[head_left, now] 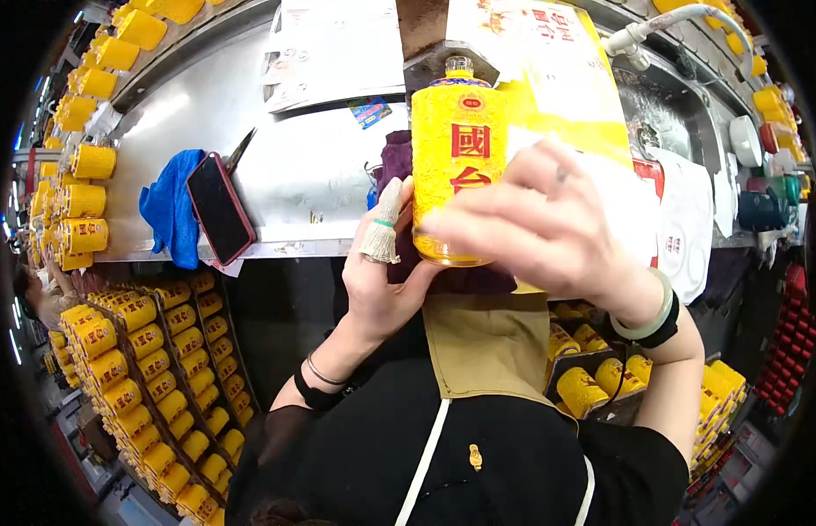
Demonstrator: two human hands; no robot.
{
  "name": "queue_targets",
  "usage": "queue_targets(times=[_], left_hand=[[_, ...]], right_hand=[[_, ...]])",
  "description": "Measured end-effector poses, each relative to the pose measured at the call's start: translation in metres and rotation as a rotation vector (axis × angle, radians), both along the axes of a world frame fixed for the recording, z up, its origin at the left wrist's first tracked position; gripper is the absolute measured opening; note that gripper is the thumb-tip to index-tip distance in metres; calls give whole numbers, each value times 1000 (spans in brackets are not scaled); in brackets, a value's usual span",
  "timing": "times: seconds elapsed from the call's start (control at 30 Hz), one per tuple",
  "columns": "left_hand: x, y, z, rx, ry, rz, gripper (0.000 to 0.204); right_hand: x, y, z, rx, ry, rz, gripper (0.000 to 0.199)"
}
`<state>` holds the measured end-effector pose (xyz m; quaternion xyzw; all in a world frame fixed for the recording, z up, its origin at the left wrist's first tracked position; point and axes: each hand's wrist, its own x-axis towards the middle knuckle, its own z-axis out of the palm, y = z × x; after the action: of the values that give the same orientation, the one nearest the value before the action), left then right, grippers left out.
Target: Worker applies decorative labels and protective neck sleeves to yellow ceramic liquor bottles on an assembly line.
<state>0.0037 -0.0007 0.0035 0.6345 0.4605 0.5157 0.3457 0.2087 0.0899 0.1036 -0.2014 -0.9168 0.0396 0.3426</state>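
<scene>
A yellow bottle (461, 162) with raised red characters, a blue-patterned shoulder and a clear stopper-like top stands in front of me. My left hand (382, 263) grips it low on its left side, thumb near the base; pale finger covers, one with a green band, sit on its fingers. Across the lower right of the bottle passes my right hand (548, 228), its fingers bent and smeared by motion. Whether it pinches anything small I cannot make out. A dark purple cloth (396, 159) lies behind the left fingers, against the bottle.
On the metal worktop (320, 167) lie a blue cloth (171, 206) and a dark-screened phone (221, 209). Printed sheets (333, 53) lie at the back. A sink (658, 105) with a white pipe (680, 19) is at right. Racks of yellow bottles (163, 383) stand below left.
</scene>
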Motion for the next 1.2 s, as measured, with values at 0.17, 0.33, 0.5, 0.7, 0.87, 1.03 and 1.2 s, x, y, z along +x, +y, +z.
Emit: queue_targets(times=[0.17,0.33,0.5,0.7,0.87,1.03,1.2], left_hand=[[-12,17,36,87,243,-5,102],[-7,38,49,152,451,-65,93],[4,35,55,142,619,-32,97],[24,34,72,128,726,-16,90],[11,33,55,166,585,16,85],[13,32,58,160,643,39,87],[25,45,82,74,759,85,77]], right_hand=[[28,37,8,-9,356,-479,30],[35,4,-19,-301,478,-594,27],[40,-17,-45,-465,601,-657,29],[41,-28,-53,-587,704,-690,31],[40,-30,-56,-605,713,-684,30],[40,-32,-59,-635,720,-691,29],[37,-33,-59,-699,748,-688,31]])
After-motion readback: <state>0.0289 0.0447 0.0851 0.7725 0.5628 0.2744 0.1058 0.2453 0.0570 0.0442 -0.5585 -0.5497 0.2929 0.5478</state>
